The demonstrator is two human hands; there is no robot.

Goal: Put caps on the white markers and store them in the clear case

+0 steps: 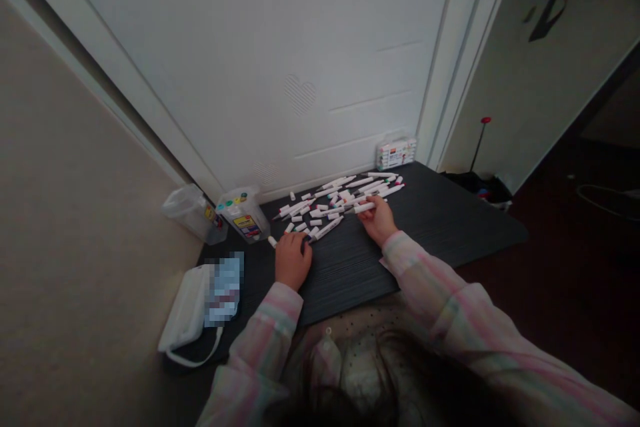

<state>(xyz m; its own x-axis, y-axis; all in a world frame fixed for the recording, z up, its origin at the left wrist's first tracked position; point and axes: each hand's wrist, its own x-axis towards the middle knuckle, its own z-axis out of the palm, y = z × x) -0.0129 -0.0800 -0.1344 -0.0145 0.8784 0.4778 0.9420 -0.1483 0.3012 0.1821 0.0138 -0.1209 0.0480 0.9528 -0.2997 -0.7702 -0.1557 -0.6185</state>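
My right hand [379, 220] is closed on a white marker [365, 207], pinched between thumb and fingers at the near right of the pile. My left hand [293, 259] rests palm down at the pile's front left, its fingers curled together; what is under them is hidden. Just left of those fingers lies a white marker cap [272, 241]. An uncapped white marker [329, 228] with a dark tip end points toward the left thumb. Beyond both hands, several white markers [360, 182] and loose caps [315, 222] lie scattered over the black tabletop [345, 273].
Left of the pile stand a clear case [256, 213] holding a few coloured-end markers and another clear container [193, 210]. A labelled marker box [396, 152] is at the back right. Nearer left are a white device [187, 307] with a cable and a blurred blue packet [225, 290]. A white panel [250, 47] rises behind.
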